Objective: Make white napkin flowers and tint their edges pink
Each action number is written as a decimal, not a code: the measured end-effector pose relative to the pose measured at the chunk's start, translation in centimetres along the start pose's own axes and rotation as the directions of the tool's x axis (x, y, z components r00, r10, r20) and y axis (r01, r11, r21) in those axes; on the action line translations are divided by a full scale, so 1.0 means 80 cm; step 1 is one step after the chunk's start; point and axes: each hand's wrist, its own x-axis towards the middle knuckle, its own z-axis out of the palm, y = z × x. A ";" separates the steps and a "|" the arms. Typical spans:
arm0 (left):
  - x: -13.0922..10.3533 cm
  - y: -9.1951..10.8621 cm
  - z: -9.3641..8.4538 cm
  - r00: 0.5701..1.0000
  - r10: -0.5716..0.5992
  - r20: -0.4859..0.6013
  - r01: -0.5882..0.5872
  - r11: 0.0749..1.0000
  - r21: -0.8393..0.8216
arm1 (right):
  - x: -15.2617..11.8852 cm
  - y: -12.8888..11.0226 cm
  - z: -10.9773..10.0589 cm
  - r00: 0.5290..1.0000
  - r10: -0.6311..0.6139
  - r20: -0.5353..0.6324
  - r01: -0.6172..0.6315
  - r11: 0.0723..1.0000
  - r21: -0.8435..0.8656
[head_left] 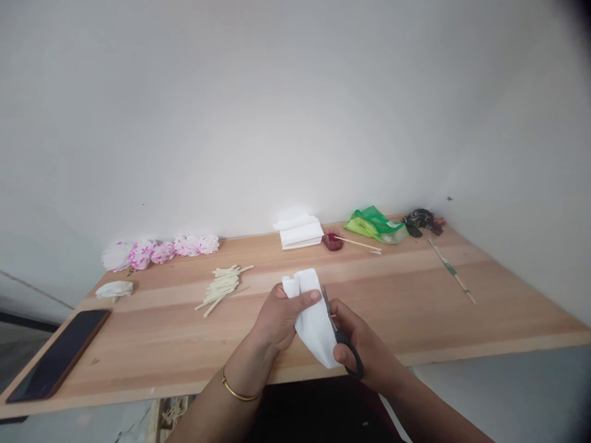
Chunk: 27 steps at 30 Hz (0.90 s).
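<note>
We note, at the left end of the pale wooden counter (392, 307), a dark flat phone with a brown edge (60, 354); behind it a small white paper piece (114, 288), then crumpled pink-and-white blossoms (159, 251). Next, a loose pile of thin cream sticks (222, 286). Near the front edge, our left hand (281, 317) pinches a folded white paper strip (314, 329), thumb on top. Beyond: a stack of folded white paper (301, 237). Our right hand (362, 338) grips black-handled metal scissors (342, 338), blades alongside the strip's right edge; whether they bite, we cannot tell. Farther right: a dark red lump (333, 242), a green plastic packet (376, 224), a tangled black bundle (419, 220), and a thin green-banded stick (451, 271).
</note>
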 end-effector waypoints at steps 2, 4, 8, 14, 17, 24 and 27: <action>-0.001 0.000 -0.001 1.000 -0.010 0.023 0.010 1.000 0.002 | 0.000 -0.001 0.000 1.000 0.002 0.017 -0.002 1.000 0.011; -0.002 -0.001 -0.001 0.999 -0.016 0.037 0.015 1.000 0.010 | 0.002 -0.002 0.000 1.000 -0.008 0.023 0.007 1.000 0.025; -0.002 -0.002 -0.002 0.999 -0.023 0.029 0.023 0.999 0.022 | 0.002 0.000 0.003 1.000 -0.029 -0.004 0.029 0.999 0.026; 0.000 -0.005 -0.002 1.000 -0.005 0.001 0.005 1.000 0.018 | -0.001 0.002 0.004 0.997 -0.040 -0.073 0.037 0.998 -0.050; 0.001 -0.007 -0.002 1.000 -0.008 -0.028 0.008 1.000 0.022 | -0.003 0.004 0.004 0.992 -0.049 -0.116 0.040 0.996 -0.076; -0.001 -0.002 -0.004 0.998 -0.044 0.039 0.042 0.997 0.066 | 0.000 -0.002 0.008 0.999 -0.027 -0.046 0.026 0.999 -0.031; -0.002 -0.002 -0.003 0.998 -0.048 0.047 0.045 0.997 0.057 | 0.000 -0.003 0.009 0.997 -0.040 -0.061 0.036 0.998 -0.059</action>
